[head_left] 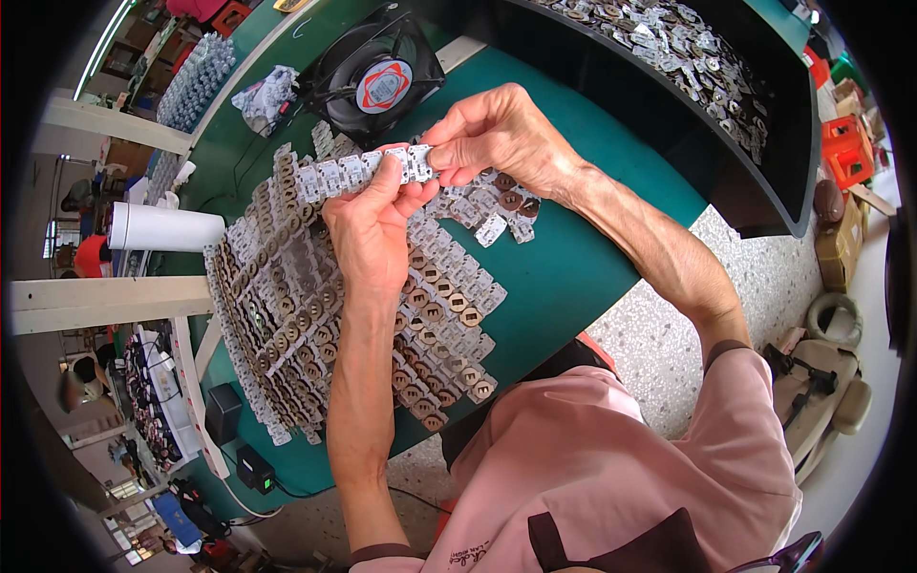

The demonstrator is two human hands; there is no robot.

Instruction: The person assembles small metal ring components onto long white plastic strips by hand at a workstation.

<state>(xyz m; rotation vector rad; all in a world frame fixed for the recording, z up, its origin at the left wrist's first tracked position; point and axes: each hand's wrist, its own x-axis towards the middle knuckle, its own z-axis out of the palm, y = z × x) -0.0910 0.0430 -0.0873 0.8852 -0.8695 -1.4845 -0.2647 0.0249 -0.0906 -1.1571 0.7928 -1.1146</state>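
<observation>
A strip of small pale plastic-and-metal pieces [323, 180], joined side by side in a row, is held up over the table. My left hand [371, 237] is closed round it from below, thumb on its face. At the strip's right end, my right hand [506, 143] pinches the last piece between thumb and fingers. Beneath my hands lie many similar strips [277, 325], laid close together, some showing brass-coloured round parts. Loose pieces [490, 230] are heaped just right of my left hand, below my right wrist.
A black fan [382, 86] stands behind my hands on the green table [544, 277]. At the back right, a large black bin [785, 205] holds a pile of similar pieces. A white cylinder [162, 227] and a wooden frame [105, 296] edge the left side.
</observation>
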